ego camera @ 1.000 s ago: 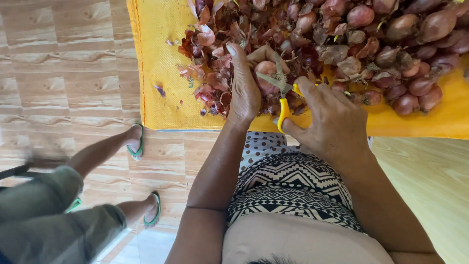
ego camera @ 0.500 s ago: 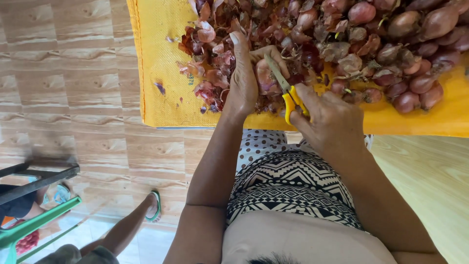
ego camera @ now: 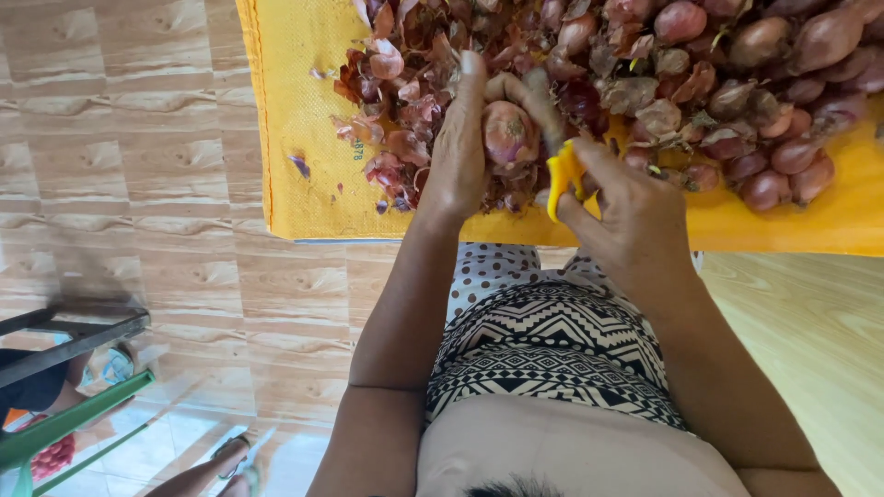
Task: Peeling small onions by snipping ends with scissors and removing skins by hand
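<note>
Holding item one, a reddish shallot (ego camera: 509,132), at upper centre of the head view: left hand (ego camera: 458,156), fingers curled around the bulb to steady it for cutting. Item two: right hand (ego camera: 626,207), closed around the yellow handle of a small knife (ego camera: 562,170), blade set against the bulb, seemingly to trim it. Item three: heap of unpeeled shallots (ego camera: 764,138), upper right, within reach. Item four: loose papery skins (ego camera: 396,120), upper centre-left, dropped beside the work. Item five: yellow woven sheet (ego camera: 295,110) under everything, catching waste. Item six: tiled floor (ego camera: 138,212), left.
</note>
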